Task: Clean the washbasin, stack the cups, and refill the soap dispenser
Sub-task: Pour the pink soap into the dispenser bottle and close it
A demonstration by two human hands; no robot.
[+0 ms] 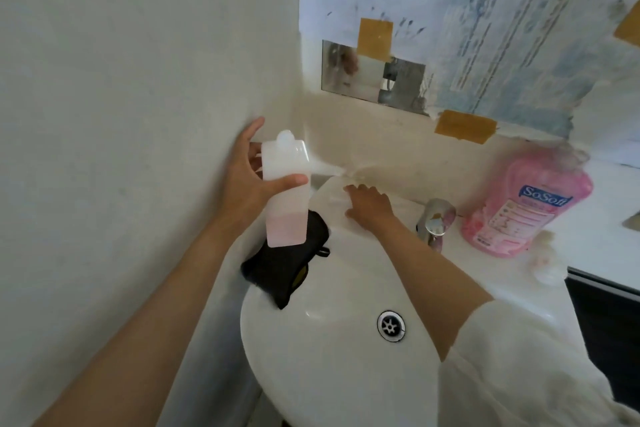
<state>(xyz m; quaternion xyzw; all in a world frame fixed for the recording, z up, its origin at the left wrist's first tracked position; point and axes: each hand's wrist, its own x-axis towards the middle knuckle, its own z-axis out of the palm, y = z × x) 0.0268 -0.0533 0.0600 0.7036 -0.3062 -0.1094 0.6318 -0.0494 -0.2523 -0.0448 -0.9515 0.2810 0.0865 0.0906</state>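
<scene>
Refill step, judging by the layout. Left hand (242, 180) grips translucent soap dispenser (285, 187) upright at 9 o'clock of washbasin (346, 374), little pink left inside. Right hand (369, 206) flat, fingers spread, on rim at 12. Pink refill bottle (526, 204) at 2 o'clock; next needs dispenser opened.

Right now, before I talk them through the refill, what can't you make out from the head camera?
- Right hand: blurred by motion; whether it holds anything on the washbasin rim is unclear.
- Dispenser container in left hand: its opening cannot be made out; its back is hidden.
- Black item: partly covered by the container, identity unclear.
- Pink SoSoft bottle: top blurred, cap state unreadable.
- Cups: none identifiable.
- Tap: its base is hidden by the right forearm.
</scene>
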